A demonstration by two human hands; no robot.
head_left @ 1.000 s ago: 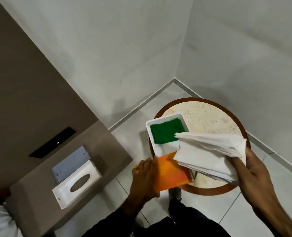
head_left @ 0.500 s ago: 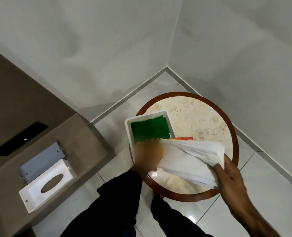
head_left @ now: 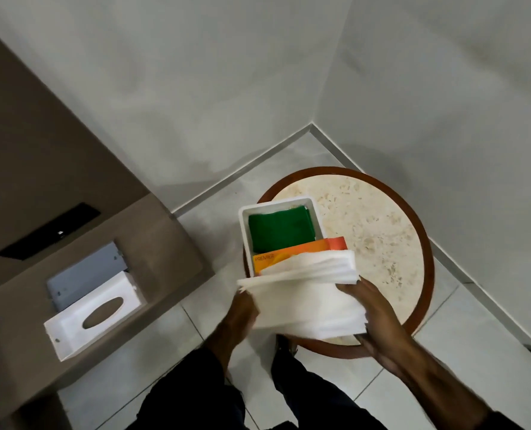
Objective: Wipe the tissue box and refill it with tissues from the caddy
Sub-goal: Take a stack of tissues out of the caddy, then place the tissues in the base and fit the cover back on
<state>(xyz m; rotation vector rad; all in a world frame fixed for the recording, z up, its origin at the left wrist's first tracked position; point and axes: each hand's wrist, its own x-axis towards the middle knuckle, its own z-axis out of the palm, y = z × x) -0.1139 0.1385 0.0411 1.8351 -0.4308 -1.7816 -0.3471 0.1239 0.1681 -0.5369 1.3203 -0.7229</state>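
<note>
A thick stack of white tissues (head_left: 307, 293) is held over the near edge of the round table, my left hand (head_left: 242, 308) under its left end and my right hand (head_left: 372, 308) gripping its right end. Behind it the white caddy (head_left: 245, 234) holds a folded green cloth (head_left: 281, 232) and an orange tissue pack (head_left: 292, 256), partly hidden by the stack. The white tissue box cover (head_left: 93, 315) with an oval slot lies on the brown side unit at the left, beside a grey plate (head_left: 84, 274).
The round stone-topped table (head_left: 379, 231) with a wooden rim stands in the room's corner, walls close behind it. The brown side unit (head_left: 152, 240) carries a black panel (head_left: 50, 232). My dark-trousered legs (head_left: 195, 395) stand on the tiled floor between table and unit.
The orange pack went from my left hand back into the caddy. My left hand then came under the left end of the tissue stack, which my right hand has held throughout.
</note>
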